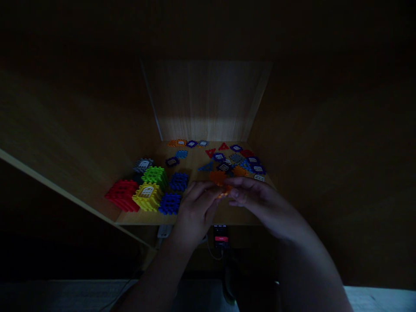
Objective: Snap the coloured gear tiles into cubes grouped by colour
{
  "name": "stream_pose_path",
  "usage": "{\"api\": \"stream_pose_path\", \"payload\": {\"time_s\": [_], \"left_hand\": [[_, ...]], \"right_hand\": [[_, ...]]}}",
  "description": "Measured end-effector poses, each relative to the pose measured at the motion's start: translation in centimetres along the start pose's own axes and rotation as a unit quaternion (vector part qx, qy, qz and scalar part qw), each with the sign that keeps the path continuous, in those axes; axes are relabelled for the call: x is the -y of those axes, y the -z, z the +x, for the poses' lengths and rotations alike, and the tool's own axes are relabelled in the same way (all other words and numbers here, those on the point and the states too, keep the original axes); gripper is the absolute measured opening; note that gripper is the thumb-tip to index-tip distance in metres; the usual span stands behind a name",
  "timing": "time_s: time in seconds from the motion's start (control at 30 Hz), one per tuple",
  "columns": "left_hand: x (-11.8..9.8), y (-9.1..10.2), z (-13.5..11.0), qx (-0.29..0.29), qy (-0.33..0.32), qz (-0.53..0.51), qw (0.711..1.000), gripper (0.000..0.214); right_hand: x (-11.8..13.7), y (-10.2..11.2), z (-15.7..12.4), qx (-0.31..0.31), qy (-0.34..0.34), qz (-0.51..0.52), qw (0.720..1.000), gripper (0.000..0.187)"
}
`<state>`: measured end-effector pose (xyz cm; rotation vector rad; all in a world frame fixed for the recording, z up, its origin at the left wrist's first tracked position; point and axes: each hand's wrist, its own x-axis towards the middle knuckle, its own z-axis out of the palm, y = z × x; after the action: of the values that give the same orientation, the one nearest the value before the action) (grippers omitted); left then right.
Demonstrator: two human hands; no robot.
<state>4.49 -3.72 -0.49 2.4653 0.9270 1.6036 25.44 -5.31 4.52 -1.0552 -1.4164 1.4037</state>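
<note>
- Orange piece point(222, 194): over the shelf point(195, 159), toward six o'clock.
- Left hand point(196, 204) pinched closed on its nine o'clock edge; right hand point(256, 195) pinching at three o'clock.
- Probably light, stiff; best held by toothed edges.

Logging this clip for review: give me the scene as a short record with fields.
Left hand: gripping an orange piece
Right hand: fingertips at the same orange piece
Shelf, left front: red stack, yellow stack, green stack, two blue stacks
Back and right: loose flat pieces, including red triangles
Below shelf: phone, screen lit
Light: dim
</note>
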Motion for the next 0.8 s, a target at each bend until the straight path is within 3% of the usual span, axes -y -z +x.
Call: {"api": "stream_pose_path", "payload": {"time_s": [0.37, 0.7, 0.8], "left_hand": [[-0.4, 0.3, 0.3, -0.030, 0.040, 0.007, 0.999, 0.021], [-0.5, 0.1, 0.3, -0.035, 0.063, 0.028, 0.997, 0.021], [-0.4, 0.0, 0.4, -0.045, 0.066, 0.034, 0.996, 0.022]], "right_hand": [[-1.4, 0.6, 0.8, -0.029, 0.009, 0.054, 0.998, 0.035], [-1.6, 0.7, 1.2, -0.078, 0.025, 0.001, 0.997, 0.039], [-1.0, 0.7, 0.7, -0.066, 0.030, -0.019, 0.997, 0.045]]}}
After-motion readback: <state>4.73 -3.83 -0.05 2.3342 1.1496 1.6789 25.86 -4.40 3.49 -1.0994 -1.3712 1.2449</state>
